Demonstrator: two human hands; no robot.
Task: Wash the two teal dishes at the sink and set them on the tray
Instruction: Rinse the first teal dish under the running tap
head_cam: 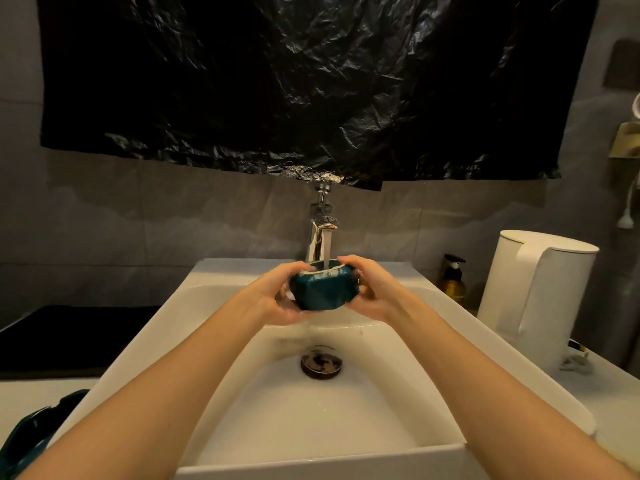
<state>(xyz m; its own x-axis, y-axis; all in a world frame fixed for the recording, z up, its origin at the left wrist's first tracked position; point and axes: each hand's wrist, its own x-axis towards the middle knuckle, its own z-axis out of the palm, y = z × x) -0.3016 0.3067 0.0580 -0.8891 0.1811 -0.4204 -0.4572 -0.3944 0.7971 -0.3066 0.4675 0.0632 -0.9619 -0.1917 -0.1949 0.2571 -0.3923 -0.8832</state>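
Over the white sink (166, 327), under the running tap (319, 233), a small teal dish (320, 292) is held between both hands. The left hand (273, 299) cups its side and underside with curled fingers. The right hand (372, 292) wraps round the opposite side, reaching up to the rim. The dish is deep and faceted, with angular glazed planes, a pale edge along the rim and a wet shine. The stream of water falls straight into it.

The second teal dish (27, 438), glossy with a curving rim, lies on the counter at the lower left, partly cut off by the frame edge and the left forearm. Further back on that side sits a flat, matte black tray (69, 337).

The basin is smooth, rectangular and wet, with a dark round drain (321, 365) below the hands. To the right stand an amber pump bottle (454, 284) and a white kettle (533, 299). A crinkled black plastic sheet (301, 88) hangs on the wall, its lower edge overlapping the top of the tap.
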